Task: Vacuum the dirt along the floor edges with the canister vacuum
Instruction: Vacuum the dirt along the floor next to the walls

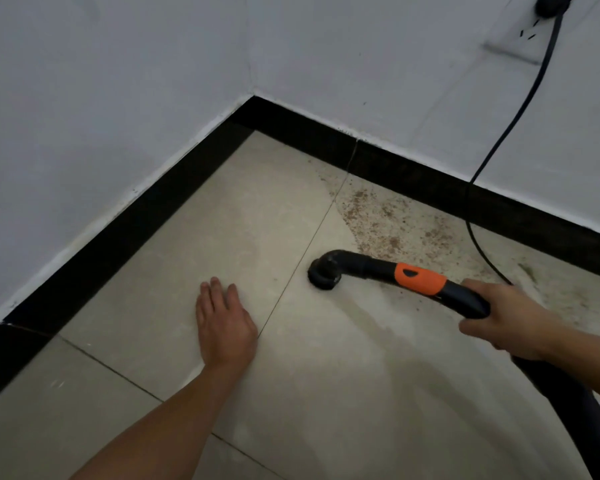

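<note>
Room corner, dim light. White walls (118,98), black baseboard (146,216) running along both, pale floor tiles (222,220) with thin grout lines. Socket (520,43) high on the right-hand wall with a black plug in it; a power cord (510,129) drops from it down across the baseboard onto the floor.

Progress: tiles on the left side and into the corner look clean, no visible grit. Brown dirt (388,220) is still spread along the right-hand baseboard, starting a little past the corner and running right toward the frame edge, with a fairly sharp line where the clean part ends. So I'd judge the left edge and corner done, the right edge mostly left to do. Fainter smears further right, hard to tell whether dust or stains in this light.

Vacuum nozzle (324,275) sits mouth-down on the floor, just short of the dirt patch, near a grout line. It's a black elbow piece on a tube with an orange collar (420,277). Right hand (499,317) wraps its fingers round the black handle behind the collar; the hose (582,410) runs off at lower right. Canister itself not in view.

Left hand (224,323) lies flat on a clean tile, palm down, fingers straight and close together, holding nothing, well left of the nozzle.
</note>
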`<control>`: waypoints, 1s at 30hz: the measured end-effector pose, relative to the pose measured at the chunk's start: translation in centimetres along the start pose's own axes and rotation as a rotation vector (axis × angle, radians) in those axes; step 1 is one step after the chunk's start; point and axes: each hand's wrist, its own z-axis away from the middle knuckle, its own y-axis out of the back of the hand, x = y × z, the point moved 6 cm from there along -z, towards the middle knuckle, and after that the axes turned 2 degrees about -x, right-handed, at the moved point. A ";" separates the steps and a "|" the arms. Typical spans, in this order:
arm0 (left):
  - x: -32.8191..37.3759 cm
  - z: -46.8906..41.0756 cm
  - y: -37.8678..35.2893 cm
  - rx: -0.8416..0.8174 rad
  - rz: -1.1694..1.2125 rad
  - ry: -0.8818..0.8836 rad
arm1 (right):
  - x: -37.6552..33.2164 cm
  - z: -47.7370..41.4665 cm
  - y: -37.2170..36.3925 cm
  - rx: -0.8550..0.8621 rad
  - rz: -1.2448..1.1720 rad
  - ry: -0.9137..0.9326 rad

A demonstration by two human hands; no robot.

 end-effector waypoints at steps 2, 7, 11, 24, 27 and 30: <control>0.5 -0.5 -0.1 -0.023 -0.003 0.053 | -0.4 -1.2 1.1 0.120 0.112 -0.016; 3.0 -2.5 -0.7 -0.092 0.024 0.115 | -5.4 -5.9 1.5 0.252 0.179 0.003; 3.2 -2.5 -1.4 -0.059 -0.051 0.092 | -9.5 -10.1 2.4 0.346 0.277 0.014; 3.1 -2.7 -1.4 -0.040 -0.077 0.082 | -16.5 -17.9 5.6 0.465 0.472 0.051; 3.2 -2.7 -1.3 -0.047 -0.068 0.086 | -12.8 -16.3 6.3 0.440 0.471 -0.011; 3.3 -2.6 -1.1 -0.035 -0.048 0.089 | -8.9 -14.2 6.9 0.413 0.453 -0.087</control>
